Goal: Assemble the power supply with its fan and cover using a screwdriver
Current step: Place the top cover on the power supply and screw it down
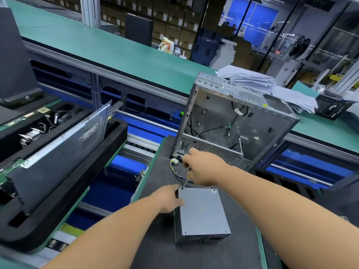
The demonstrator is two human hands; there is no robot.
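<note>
The power supply [202, 212], a grey metal box with its flat cover uppermost and a perforated grille on its near side, sits on a dark foam mat [223, 253] near the mat's middle, a little toward the left edge. The left hand [169, 199] grips the box at its far left corner, thumb on the cover and fingers wrapped down the left side. The right hand [202, 167] is closed around the handle of a screwdriver [186, 181], whose thin shaft slants down to a tip resting on a screw at the cover's far left corner, just beside the left fingers. A bundle of cables [178, 174] runs from the far edge of the power supply across the mat to a pale connector [174, 162] lying toward the mat's far left corner. Behind it, at the mat's far edge, an open metal computer case [233, 121] stands upright with loose wires inside. To the left, across a blue gap, a grey side panel [64, 144] with a mesh patch leans tilted in a black foam tray [64, 210]. A stack of papers [252, 78] rests on the green bench [97, 41] beyond the case.
</note>
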